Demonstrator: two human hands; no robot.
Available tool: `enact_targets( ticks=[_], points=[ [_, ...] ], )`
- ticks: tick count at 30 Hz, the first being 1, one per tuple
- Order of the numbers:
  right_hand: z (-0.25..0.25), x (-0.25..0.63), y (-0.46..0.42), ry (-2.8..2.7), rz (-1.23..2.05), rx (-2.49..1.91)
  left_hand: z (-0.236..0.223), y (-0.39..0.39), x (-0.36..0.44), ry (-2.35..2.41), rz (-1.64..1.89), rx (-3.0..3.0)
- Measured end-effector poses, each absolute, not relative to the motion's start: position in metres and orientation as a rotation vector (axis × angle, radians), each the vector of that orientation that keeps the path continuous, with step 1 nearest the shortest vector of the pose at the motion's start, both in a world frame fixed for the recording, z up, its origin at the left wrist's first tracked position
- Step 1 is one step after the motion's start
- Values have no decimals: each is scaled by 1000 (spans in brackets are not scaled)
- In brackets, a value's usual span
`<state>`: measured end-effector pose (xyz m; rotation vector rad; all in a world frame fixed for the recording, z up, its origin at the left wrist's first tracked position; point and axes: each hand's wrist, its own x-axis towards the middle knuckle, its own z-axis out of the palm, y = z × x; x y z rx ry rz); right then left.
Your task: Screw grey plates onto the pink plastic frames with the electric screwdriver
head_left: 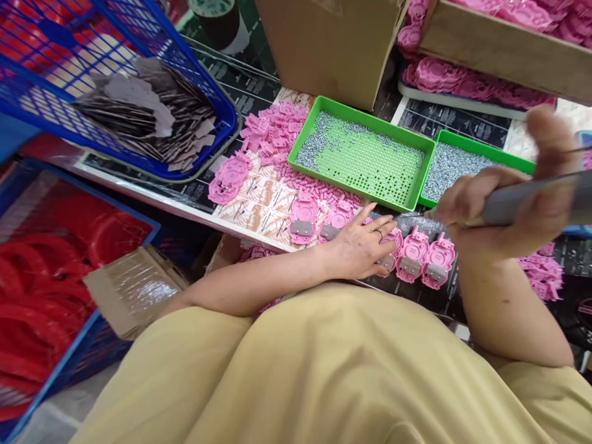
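Note:
My left hand point(363, 245) lies flat, fingers stretched out, on a pink plastic part point(390, 250) in a row of pink parts with grey metal plates point(413, 258) along the table's near edge. My right hand point(506, 200) is closed round a grey electric screwdriver point(531, 202), held above the row, its tip pointing left near the green tray of screws point(358, 157). More of these pink parts point(303, 222) lie to the left of my left hand.
A second green screw tray point(481, 161) sits to the right. A blue basket of grey metal plates point(152, 117) is at left, a pile of small pink pieces point(275, 129) beside it. Cardboard boxes point(330, 46) stand behind. Red rings fill a blue crate point(41, 283) below.

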<state>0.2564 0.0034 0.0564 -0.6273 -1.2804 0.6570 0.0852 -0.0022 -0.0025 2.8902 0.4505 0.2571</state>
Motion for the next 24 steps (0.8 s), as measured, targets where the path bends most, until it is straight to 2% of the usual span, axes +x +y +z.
enact_targets(
  ticks=[4, 10, 18, 24],
  points=[
    [54, 252, 29, -1145, 488, -701, 1, 2, 79, 501, 243, 2909],
    [29, 251, 44, -1192, 484, -768, 1, 4, 76, 485, 245, 2885],
    [25, 248, 41, -1232, 512, -887, 1, 4, 75, 466, 329, 2837],
    [48, 250, 39, -1151, 472, -714, 0, -3, 89, 390, 364, 2841]
  ],
)
